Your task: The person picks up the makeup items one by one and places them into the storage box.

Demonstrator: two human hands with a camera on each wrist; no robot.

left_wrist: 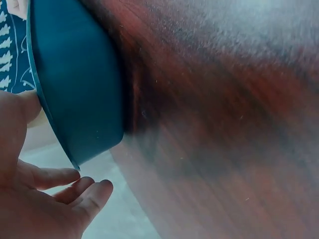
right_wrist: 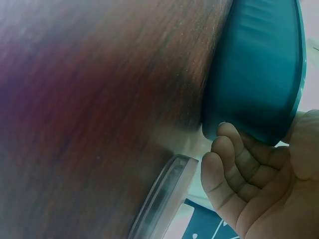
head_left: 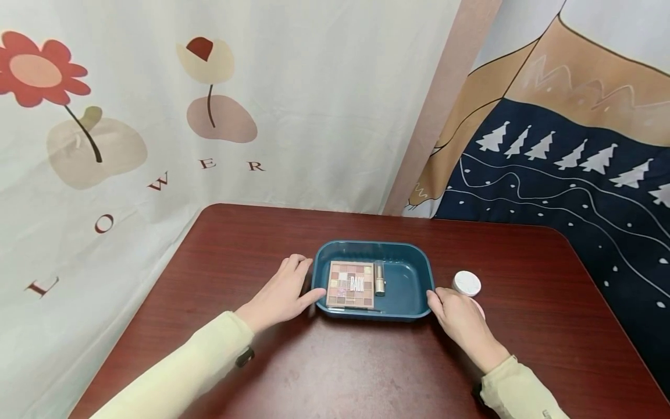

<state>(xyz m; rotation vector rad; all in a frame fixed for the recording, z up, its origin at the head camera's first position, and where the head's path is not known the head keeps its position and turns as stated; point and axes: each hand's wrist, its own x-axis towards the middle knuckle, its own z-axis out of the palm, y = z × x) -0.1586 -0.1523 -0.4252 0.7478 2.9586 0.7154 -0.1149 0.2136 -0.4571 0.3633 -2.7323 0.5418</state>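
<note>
A dark blue rectangular plastic tray [head_left: 407,279] stands on the table in the head view. In its left part lies an eyeshadow palette [head_left: 342,284]. Beside the palette is a gold lipstick tube [head_left: 380,280], and a thin dark stick [head_left: 361,309] lies along the near wall. My left hand [head_left: 285,294] holds the tray's left end, thumb over the rim and fingers along the outside. At the opposite end my right hand [head_left: 460,317] grips the rim with its thumb on top; in the right wrist view its fingers curl by the outer wall.
Just beyond my right hand stands a white-lidded round jar [head_left: 467,283]. A pink-edged round case [right_wrist: 169,199] lies close by, partly hidden by that hand in the head view. The reddish-brown table [head_left: 251,233] ends at printed curtains [head_left: 324,116] behind.
</note>
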